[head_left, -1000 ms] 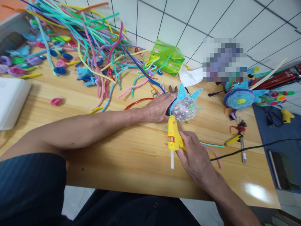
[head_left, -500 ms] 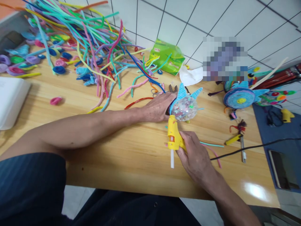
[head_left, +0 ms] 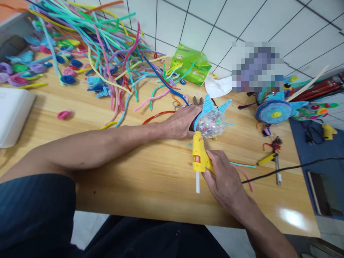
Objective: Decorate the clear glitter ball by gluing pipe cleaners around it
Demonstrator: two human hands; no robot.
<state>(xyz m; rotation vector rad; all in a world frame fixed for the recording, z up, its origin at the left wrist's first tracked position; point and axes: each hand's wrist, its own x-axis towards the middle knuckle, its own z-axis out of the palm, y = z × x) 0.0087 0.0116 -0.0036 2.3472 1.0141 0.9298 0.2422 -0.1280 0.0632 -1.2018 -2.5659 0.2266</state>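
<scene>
Glue gun [head_left: 198,150] nudged slightly right, right hand [head_left: 225,179] closed round its handle, outstretched left hand [head_left: 181,122] seemingly clasping clear ball [head_left: 212,123].

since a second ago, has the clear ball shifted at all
No, not visibly in any direction: judged against the green bag by the tiled wall, the clear ball sits where it did, the left hand at its side.

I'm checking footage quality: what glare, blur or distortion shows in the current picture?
Head view: white glare on the wooden table near its right front corner, highlights on the clear ball; the yellow glue gun fairly sharp; a pixelated block over part of the tiled wall, whose lines slant, perhaps from lens stretch.
</scene>
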